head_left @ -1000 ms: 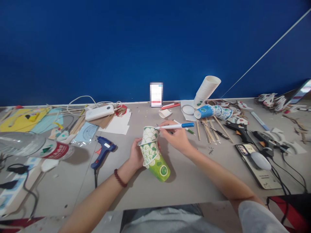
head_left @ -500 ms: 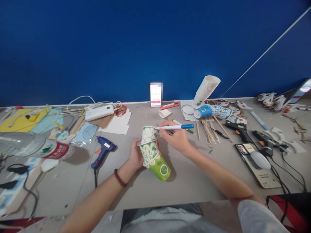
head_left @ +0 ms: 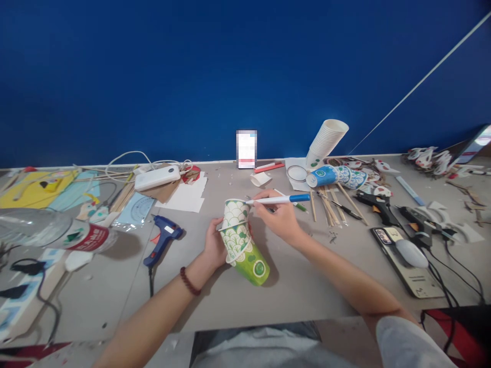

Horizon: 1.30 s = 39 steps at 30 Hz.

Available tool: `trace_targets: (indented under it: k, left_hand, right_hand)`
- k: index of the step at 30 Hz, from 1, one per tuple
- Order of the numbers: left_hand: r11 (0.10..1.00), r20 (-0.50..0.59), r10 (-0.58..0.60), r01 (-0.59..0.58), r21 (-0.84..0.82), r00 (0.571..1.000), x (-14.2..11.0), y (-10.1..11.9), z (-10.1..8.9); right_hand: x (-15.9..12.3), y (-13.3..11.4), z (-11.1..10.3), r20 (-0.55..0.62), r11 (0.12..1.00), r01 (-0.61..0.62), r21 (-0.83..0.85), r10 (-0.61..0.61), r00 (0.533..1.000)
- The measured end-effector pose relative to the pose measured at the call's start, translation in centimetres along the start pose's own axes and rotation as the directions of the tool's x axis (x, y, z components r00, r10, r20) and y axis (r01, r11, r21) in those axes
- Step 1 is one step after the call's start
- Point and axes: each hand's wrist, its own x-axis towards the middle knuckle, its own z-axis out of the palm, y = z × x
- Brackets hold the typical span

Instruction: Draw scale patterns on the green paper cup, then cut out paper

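Observation:
A stack of paper cups [head_left: 237,241], patterned with green scales and bright green at its lower end, leans tilted over the table in front of me. My left hand [head_left: 215,242] is wrapped round its left side, with some fingers hidden behind the cups. Pinched in my right hand [head_left: 276,215] is a white marker [head_left: 280,200] with a blue end. The marker's tip is at the rim of the uppermost cup, on its right side; whether it touches is too small to tell.
Left of the cups lies a blue glue gun [head_left: 163,239], beyond it a plastic bottle [head_left: 80,232] and a power strip [head_left: 30,296]. To the right are blue-painted cups [head_left: 326,176], a tilted white cup stack [head_left: 327,143], wooden sticks [head_left: 332,207], black glue guns [head_left: 378,207] and a mouse [head_left: 410,253].
My right hand has shifted very slightly to the right with the marker. The cups and my left hand stay where they were.

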Motion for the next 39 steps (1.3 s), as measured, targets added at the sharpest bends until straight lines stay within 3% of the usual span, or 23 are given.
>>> trace_targets:
  k: [25, 33, 39]
  left_hand:
    - [1.0, 0.01, 0.015, -0.015, -0.009, 1.0, 0.1, -0.1, -0.35]
    - [1.0, 0.011, 0.011, -0.011, 0.006, 1.0, 0.02, 0.06, -0.3]
    - [1.0, 0.015, 0.018, -0.018, 0.007, 1.0, 0.02, 0.11, -0.2]
  right_hand:
    - [-0.11, -0.04, 0.03, 0.026, 1.0, 0.003, -0.018, -0.003, 1.0]
    - [0.06, 0.59, 0.03, -0.104, 0.971, -0.001, 0.24, 0.026, 0.994]
    - [0.11, 0.6, -0.14, -0.082, 0.961, 0.007, 0.277, 0.017, 0.996]
